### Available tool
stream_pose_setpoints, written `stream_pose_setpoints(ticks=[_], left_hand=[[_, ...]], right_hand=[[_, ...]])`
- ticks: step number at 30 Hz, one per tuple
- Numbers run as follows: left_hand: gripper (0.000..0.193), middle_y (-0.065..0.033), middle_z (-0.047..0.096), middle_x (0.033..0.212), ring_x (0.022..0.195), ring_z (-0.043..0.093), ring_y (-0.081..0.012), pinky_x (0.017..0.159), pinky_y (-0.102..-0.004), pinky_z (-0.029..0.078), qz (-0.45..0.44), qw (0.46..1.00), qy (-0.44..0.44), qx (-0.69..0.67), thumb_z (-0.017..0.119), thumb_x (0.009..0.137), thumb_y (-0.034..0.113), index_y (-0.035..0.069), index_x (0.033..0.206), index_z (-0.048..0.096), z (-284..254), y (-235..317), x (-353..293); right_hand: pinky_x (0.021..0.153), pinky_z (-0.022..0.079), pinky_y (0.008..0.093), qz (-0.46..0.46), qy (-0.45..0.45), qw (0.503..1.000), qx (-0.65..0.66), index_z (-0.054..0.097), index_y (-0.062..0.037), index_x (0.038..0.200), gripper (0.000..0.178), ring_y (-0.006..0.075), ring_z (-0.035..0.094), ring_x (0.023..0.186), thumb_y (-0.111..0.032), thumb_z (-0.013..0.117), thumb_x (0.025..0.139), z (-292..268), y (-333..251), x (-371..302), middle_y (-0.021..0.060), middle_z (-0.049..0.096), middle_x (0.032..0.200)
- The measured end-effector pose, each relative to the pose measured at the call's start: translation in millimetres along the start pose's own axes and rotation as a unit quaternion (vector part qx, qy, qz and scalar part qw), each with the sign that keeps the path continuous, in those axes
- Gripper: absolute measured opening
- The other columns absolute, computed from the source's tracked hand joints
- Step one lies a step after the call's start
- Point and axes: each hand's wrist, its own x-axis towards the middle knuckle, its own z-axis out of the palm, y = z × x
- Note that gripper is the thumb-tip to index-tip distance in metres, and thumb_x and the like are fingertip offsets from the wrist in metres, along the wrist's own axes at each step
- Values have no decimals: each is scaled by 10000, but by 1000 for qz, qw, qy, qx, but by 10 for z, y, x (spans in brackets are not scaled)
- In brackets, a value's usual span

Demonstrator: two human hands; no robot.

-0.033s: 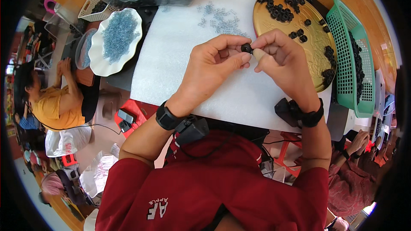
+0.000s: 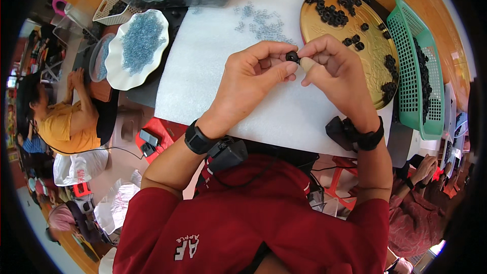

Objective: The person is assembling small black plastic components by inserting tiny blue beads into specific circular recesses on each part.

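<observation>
The left hand (image 2: 248, 73) is pinching a black piece (image 2: 291, 57) between thumb and forefinger, the right hand (image 2: 336, 68) is holding its fingertips just beside it, grasping what I cannot tell, and bluish bits (image 2: 266, 28) are lying beyond these fingers.

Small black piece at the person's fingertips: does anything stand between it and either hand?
Nothing visible does. The left hand pinches the small black piece directly, above the white sheet. The right hand has its fingertips close beside the piece, with no object visible between; whether they touch it is too small to tell.
</observation>
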Motion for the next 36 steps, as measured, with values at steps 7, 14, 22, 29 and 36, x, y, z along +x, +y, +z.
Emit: stream_pose_setpoints(ticks=[7,14,22,29,36], left_hand=[[284,-74,672,963,817,634,-109,780,-235,508,-29,999,-6,-25,644,893,85,-7,1160,616,-25,74,1],[278,-69,672,950,814,634,-105,776,-231,508,-25,1000,-4,-15,648,890,89,3,1154,624,-36,35,9],[268,-52,653,898,762,607,-89,704,-215,517,-15,1000,0,-27,657,880,57,-26,1132,620,-21,21,6],[265,-64,670,904,769,621,-99,722,-224,518,-20,999,-10,-42,655,883,70,-19,1131,627,-15,67,-9],[267,-59,674,910,777,627,-98,738,-222,513,-9,999,-5,-36,657,881,70,-12,1135,631,-15,36,-33]], right_hand=[[665,503,223,47,-21,998,43,583,31,1018,186,113,610,721,37,534,840,-97,-158,-5,66,614,892],[661,497,221,39,-24,998,36,586,31,1029,164,106,608,734,-30,598,877,-64,-109,8,66,630,901],[710,494,223,28,-40,998,44,584,24,1048,201,101,604,794,-90,643,893,-63,-113,-5,76,645,929],[748,505,240,17,-78,994,74,613,13,1044,198,128,624,802,-84,659,877,-194,-31,51,73,649,956],[774,518,253,27,-87,993,80,613,18,1033,197,147,643,831,-58,670,860,-212,-10,53,80,643,966]])
